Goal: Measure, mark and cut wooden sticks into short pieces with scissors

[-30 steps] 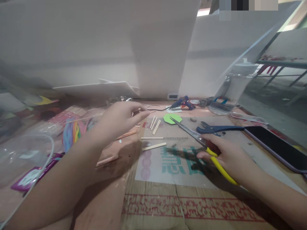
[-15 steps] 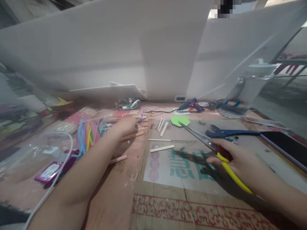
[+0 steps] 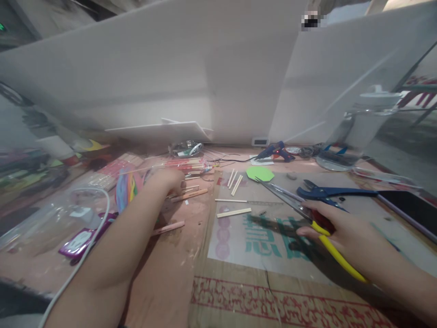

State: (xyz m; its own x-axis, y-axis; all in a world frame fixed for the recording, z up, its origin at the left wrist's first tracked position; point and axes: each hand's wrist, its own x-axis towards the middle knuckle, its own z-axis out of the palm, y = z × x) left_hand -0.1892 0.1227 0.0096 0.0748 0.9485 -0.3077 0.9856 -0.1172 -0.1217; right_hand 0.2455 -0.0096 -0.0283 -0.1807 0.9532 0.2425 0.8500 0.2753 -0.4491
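My left hand (image 3: 171, 180) reaches among wooden sticks and clear packets left of the mat. Its fingers point away from me and are mostly hidden, so whether they hold anything does not show. A flat wooden stick (image 3: 189, 196) lies right beside it. In my right hand (image 3: 332, 223) are long-nose pliers (image 3: 288, 199) with yellow handles, their slim tips pointing at a green octagon (image 3: 260, 173). Short pale sticks (image 3: 234, 212) lie on the mat between my hands. Just beyond my right hand rest blue-handled cutters (image 3: 324, 191).
A blue glue gun (image 3: 276, 151) with a lit red light lies at the back. A clear jug (image 3: 358, 132) and a phone (image 3: 408, 212) are on the right. At left are a white cable (image 3: 108, 202), a purple packet (image 3: 78, 241) and coloured strips (image 3: 127, 189). White panels (image 3: 164, 68) stand behind.
The view has shifted slightly, so most things appear a little further right. My left hand has drawn back slightly from the packet of sticks. The pliers remain in my right hand.
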